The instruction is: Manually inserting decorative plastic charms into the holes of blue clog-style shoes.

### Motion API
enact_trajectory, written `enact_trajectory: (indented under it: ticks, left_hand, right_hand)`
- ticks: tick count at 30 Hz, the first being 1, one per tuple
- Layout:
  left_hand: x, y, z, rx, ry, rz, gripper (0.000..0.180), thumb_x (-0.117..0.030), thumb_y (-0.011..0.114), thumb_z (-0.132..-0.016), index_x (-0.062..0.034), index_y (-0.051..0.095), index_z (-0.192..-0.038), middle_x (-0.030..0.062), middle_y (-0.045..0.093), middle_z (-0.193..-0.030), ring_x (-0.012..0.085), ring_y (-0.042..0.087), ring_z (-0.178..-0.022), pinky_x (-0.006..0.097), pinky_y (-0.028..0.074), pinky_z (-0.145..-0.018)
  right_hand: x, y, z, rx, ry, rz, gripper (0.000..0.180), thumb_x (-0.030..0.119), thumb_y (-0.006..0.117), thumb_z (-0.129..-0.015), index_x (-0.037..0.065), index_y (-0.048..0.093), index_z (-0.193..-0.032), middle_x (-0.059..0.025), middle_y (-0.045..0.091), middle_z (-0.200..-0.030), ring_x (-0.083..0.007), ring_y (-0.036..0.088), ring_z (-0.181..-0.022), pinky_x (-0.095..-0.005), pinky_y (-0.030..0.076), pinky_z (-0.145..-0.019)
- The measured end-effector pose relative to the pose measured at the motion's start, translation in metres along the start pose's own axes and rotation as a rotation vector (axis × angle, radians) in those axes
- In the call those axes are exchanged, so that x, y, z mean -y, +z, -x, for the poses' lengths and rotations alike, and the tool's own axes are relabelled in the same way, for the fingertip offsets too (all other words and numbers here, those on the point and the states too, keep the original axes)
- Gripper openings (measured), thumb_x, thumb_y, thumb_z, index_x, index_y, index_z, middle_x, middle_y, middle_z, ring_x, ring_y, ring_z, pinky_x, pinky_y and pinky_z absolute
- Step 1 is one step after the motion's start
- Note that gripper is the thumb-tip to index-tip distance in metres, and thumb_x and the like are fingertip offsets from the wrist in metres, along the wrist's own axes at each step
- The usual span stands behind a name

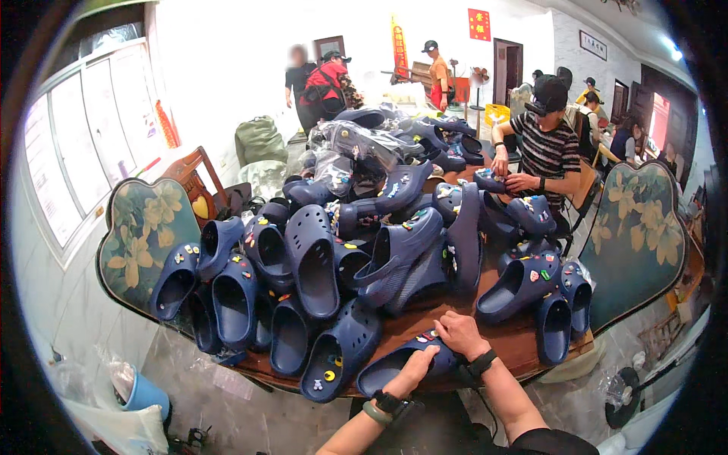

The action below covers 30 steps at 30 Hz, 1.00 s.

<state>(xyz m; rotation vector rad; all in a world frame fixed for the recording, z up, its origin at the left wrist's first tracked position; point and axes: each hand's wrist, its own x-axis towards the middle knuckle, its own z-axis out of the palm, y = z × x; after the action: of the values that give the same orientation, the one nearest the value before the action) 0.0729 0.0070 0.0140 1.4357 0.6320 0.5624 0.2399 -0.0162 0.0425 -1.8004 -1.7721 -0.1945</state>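
Head view: a navy clog [385,371] sits at lower centre of the frame, by the near edge of the table [411,323], long axis running left to right, opening leftmost. The left hand [414,369] clasps its near side, thumb on top, fingers hidden. Closer to the toe, the right hand [459,335] curls over the charms [426,338]; whether it pinches one, I cannot tell.

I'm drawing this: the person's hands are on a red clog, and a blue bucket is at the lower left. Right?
No: the head view shows the left hand and right hand on a dark blue clog, not red. The blue bucket is at the lower left.
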Motion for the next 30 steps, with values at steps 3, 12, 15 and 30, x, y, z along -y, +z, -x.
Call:
enact_trajectory:
  ticks: [3, 12, 15, 30]
  left_hand:
    - [0.003, 0.001, 0.0, -0.005, -0.065, -0.009, 0.04, -0.032, 0.044, -0.097, 0.0026, 0.062, -0.102, 0.0145, 0.063, -0.084, 0.0194, 0.056, -0.083, 0.035, 0.041, -0.079]
    - [-0.005, 0.003, 0.005, -0.062, -0.086, 0.129, 0.04, -0.032, 0.046, -0.097, 0.0038, 0.063, -0.101, 0.005, 0.064, -0.084, 0.0156, 0.054, -0.08, 0.032, 0.04, -0.075]
    - [-0.011, -0.001, 0.008, -0.028, -0.065, -0.023, 0.041, -0.034, 0.047, -0.096, 0.0034, 0.064, -0.102, 0.0048, 0.064, -0.084, 0.0145, 0.054, -0.081, 0.032, 0.04, -0.076]
    - [-0.006, -0.014, 0.0, -0.063, -0.389, 0.405, 0.023, -0.025, 0.063, -0.089, -0.0044, 0.072, -0.091, -0.0027, 0.061, -0.077, 0.0069, 0.052, -0.07, 0.026, 0.038, -0.061]
  right_hand:
    - [0.0, 0.0, -0.001, -0.031, -0.016, -0.075, 0.028, 0.024, 0.06, -0.087, 0.004, 0.062, -0.067, -0.0126, 0.06, -0.071, -0.0336, 0.062, -0.065, -0.0432, 0.05, -0.059]
    - [0.001, 0.003, 0.0, -0.031, 0.03, -0.063, 0.028, 0.023, 0.06, -0.086, 0.004, 0.062, -0.065, -0.0132, 0.062, -0.072, -0.0344, 0.062, -0.066, -0.0445, 0.05, -0.062]
    - [-0.005, 0.0, -0.002, -0.029, 0.024, -0.132, 0.027, 0.022, 0.06, -0.084, 0.003, 0.061, -0.064, -0.0132, 0.062, -0.071, -0.0343, 0.061, -0.066, -0.0445, 0.049, -0.062]
    - [-0.001, -0.004, 0.005, -0.085, -0.013, -0.046, 0.024, 0.022, 0.063, -0.08, 0.006, 0.063, -0.062, -0.0098, 0.061, -0.068, -0.0301, 0.063, -0.067, -0.043, 0.051, -0.062]
